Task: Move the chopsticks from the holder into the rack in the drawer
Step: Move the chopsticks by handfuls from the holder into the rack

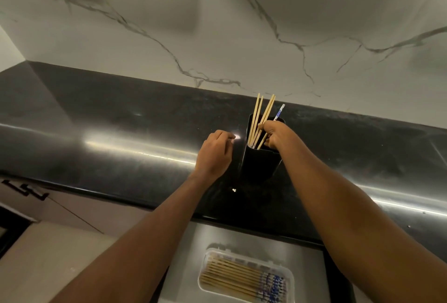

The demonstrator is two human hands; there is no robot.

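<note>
Down front, the rack (290,276) in the open drawer (188,254) is holding a row of chopsticks (237,278). Up on the black counter (121,133), the right hand (273,135) is gripping the bunch of chopsticks (262,119) standing in the black holder (260,165). The left hand (215,152) is hanging loosely curled just beside it, holding nothing.

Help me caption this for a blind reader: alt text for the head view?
A person's right hand grips chopsticks standing in a black holder on a dark countertop, the left hand beside it. Below, an open drawer holds a rack with more lying flat.
</note>
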